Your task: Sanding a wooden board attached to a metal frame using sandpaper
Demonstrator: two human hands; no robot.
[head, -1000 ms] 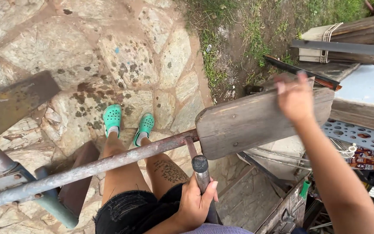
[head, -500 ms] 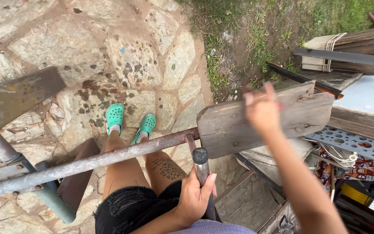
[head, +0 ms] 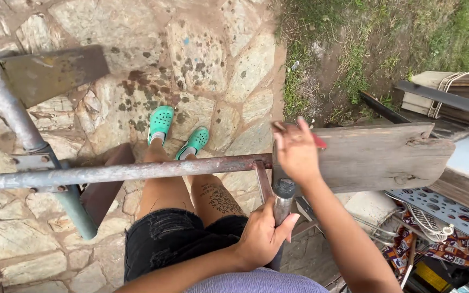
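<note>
My left hand (head: 264,236) is closed around the upright metal tube (head: 283,196) that rises to the horizontal rusty pipe (head: 126,172). My right hand (head: 297,152) rests over the left end of a weathered wooden plank (head: 386,157) and holds a thin red pencil-like stick (head: 319,141) across its fingers. Below the pipe I see my legs in black shorts and green clogs (head: 161,122) on the stone paving.
A grey galvanised post (head: 12,111) with a rusty metal plate (head: 50,73) stands at the left. Grass and bare earth lie at top right. To the right are stacked boards (head: 446,95), a perforated grey tray (head: 446,209) and patterned cloth.
My right hand has slid left along the plank from its right end to its left end. My left hand has kept its grip on the upright tube.
</note>
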